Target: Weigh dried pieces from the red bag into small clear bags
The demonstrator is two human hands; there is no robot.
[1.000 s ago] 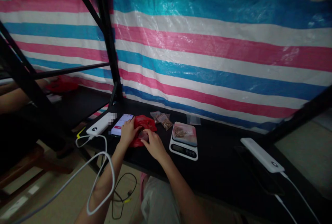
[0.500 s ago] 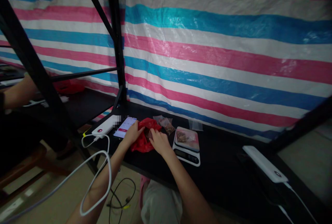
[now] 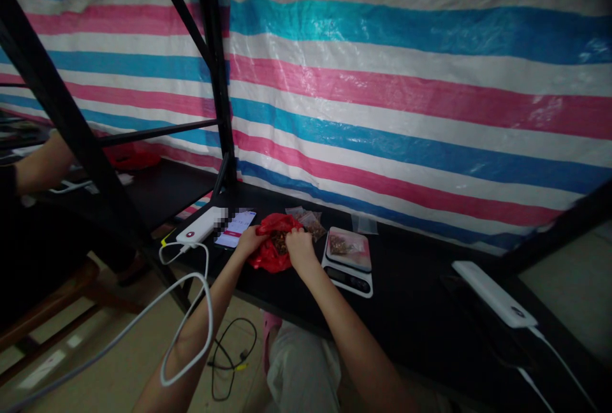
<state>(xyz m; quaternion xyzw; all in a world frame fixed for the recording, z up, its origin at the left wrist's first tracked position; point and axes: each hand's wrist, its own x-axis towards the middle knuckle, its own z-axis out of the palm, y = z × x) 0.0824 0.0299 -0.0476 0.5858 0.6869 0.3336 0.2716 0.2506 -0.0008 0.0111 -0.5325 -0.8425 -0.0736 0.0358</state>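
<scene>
My left hand [image 3: 248, 242] and my right hand [image 3: 300, 250] both grip a crumpled red plastic bag [image 3: 268, 261] on the black table top [image 3: 406, 298]. A brown, flaky material [image 3: 280, 242] shows at the bag's mouth, between my hands. My right fingers reach down into that mouth. Just beyond stand small transparent bags of brown material [image 3: 306, 222]. To the right sits a white digital kitchen scale [image 3: 347, 279], bearing a pink-and-white tray with brown material [image 3: 347, 248]. A smartphone [image 3: 235, 229] lies beyond my left hand.
A white power bank [image 3: 201, 225] lies left of the phone, its white cable looping down past my left forearm. Another power bank [image 3: 495, 294] lies at the right. A black shelf frame [image 3: 217, 75] stands before a striped tarp [image 3: 406, 101]. A co-worker's arm [image 3: 43, 167] shows at the left.
My hands have drawn closer around the red bag, and brown material now shows at its mouth. The small object seen earlier near my right hand is out of sight. The view has shifted slightly.
</scene>
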